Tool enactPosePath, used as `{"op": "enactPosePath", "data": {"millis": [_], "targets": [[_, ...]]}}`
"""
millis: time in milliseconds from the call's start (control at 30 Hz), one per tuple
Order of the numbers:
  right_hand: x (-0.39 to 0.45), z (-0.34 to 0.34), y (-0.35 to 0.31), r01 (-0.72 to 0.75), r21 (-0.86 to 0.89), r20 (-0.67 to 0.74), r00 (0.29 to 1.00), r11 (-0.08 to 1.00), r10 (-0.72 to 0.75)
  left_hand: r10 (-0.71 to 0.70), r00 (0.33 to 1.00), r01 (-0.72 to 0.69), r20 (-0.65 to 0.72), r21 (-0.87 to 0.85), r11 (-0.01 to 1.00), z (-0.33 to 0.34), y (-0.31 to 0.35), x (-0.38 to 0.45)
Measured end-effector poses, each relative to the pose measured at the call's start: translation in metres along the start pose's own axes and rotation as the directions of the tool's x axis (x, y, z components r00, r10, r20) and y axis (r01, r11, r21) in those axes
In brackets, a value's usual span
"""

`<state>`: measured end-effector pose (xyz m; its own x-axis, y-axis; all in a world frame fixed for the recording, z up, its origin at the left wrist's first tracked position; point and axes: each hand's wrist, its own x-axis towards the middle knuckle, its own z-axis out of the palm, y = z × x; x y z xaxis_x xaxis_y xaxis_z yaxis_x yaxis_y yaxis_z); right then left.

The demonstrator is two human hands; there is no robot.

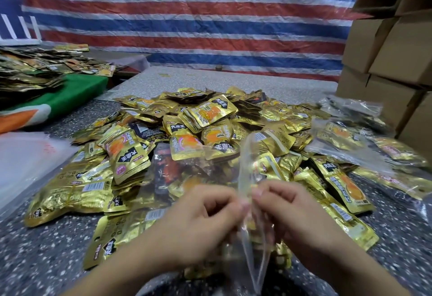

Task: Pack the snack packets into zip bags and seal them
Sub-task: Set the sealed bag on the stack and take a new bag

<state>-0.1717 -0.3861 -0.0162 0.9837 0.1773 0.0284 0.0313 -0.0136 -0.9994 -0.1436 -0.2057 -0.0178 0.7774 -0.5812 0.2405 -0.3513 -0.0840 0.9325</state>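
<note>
Gold snack packets (205, 113); red, white, blue striped tarp (187, 27).

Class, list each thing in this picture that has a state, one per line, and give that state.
Left hand: pinching the zip bag's edge.
Right hand: pinching the same edge.
Zip bag: held upright, clear, mouth not visibly sealed.
Snack packets: loose, heaped on the table.
Cardboard boxes: stacked; the top one open.

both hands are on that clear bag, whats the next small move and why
Probably pull the two edges apart to open the mouth. The left hand and right hand each pinch the clear zip bag at one spot, held edge-on above the pile of gold snack packets. It looks empty, though the blur makes this uncertain, so opening likely comes before filling.
</note>
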Motion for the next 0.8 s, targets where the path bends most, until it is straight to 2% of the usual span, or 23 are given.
{"op": "enactPosePath", "data": {"millis": [67, 167, 233, 300, 367, 467, 533, 600, 700, 800], "targets": [[0.000, -0.005, -0.003, 0.043, -0.053, -0.166, 0.985, 0.998, -0.051, -0.097, 0.986, 0.090, -0.137, -0.054, 0.994, -0.010, 0.001, 0.002], [0.001, -0.016, -0.005, 0.119, -0.210, -0.363, 0.912, 0.970, -0.191, -0.162, 0.931, 0.141, -0.328, -0.089, 0.986, -0.025, -0.002, 0.006], [0.000, -0.017, -0.004, 0.114, -0.247, -0.389, 0.898, 0.962, -0.206, -0.139, 0.914, 0.127, -0.382, -0.055, 0.990, -0.030, -0.005, 0.007], [0.000, -0.013, -0.004, 0.105, -0.250, -0.385, 0.901, 0.963, -0.198, -0.025, 0.915, 0.050, -0.403, 0.052, 0.997, -0.029, -0.008, 0.004], [0.001, -0.009, -0.004, 0.108, -0.201, -0.362, 0.915, 0.974, -0.176, 0.155, 0.922, -0.090, -0.356, 0.192, 0.977, -0.028, -0.007, 0.000], [0.001, -0.005, -0.004, 0.092, -0.096, -0.291, 0.950, 0.991, -0.117, 0.312, 0.941, -0.246, -0.134, 0.362, 0.899, -0.027, 0.000, -0.005], [0.002, -0.003, -0.005, 0.071, -0.069, -0.266, 0.960, 0.995, -0.087, 0.303, 0.953, -0.271, -0.007, 0.427, 0.863, -0.027, 0.004, -0.007], [0.002, -0.002, -0.005, 0.054, -0.024, -0.247, 0.967, 0.998, -0.058, 0.270, 0.962, -0.258, 0.050, 0.499, 0.827, -0.027, 0.010, -0.012], [0.002, 0.002, -0.007, 0.051, 0.013, -0.230, 0.972, 0.999, -0.047, 0.267, 0.963, -0.234, 0.044, 0.633, 0.738, -0.024, 0.024, -0.024], [0.003, 0.009, -0.009, 0.058, -0.013, -0.257, 0.964, 0.998, -0.060, 0.280, 0.958, -0.211, 0.052, 0.792, 0.574, -0.014, 0.038, -0.036]]}}
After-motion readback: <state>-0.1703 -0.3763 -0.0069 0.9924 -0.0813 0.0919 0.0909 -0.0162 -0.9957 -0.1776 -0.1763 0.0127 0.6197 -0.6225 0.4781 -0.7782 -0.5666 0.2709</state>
